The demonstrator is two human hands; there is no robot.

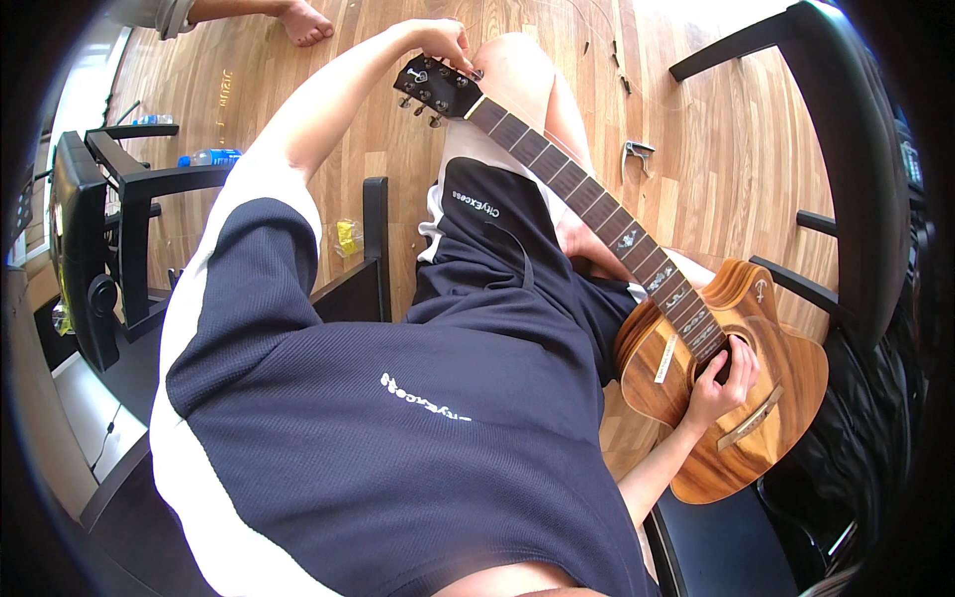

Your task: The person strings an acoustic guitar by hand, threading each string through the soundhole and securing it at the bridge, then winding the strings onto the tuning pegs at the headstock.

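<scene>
Head: guitar (pixel 647 274) diagonal, headstock (pixel 435 88) upper-left.

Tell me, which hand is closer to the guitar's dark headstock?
Left. The left hand is at the edge of the headstock; the right hand is over the guitar body, at the neck's far end.

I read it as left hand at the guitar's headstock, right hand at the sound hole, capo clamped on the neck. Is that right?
Not quite: the capo is not clamped on the neck. The head view shows it lying on the wooden floor. The rest stands: left hand at the headstock, right hand at the sound hole.
</scene>
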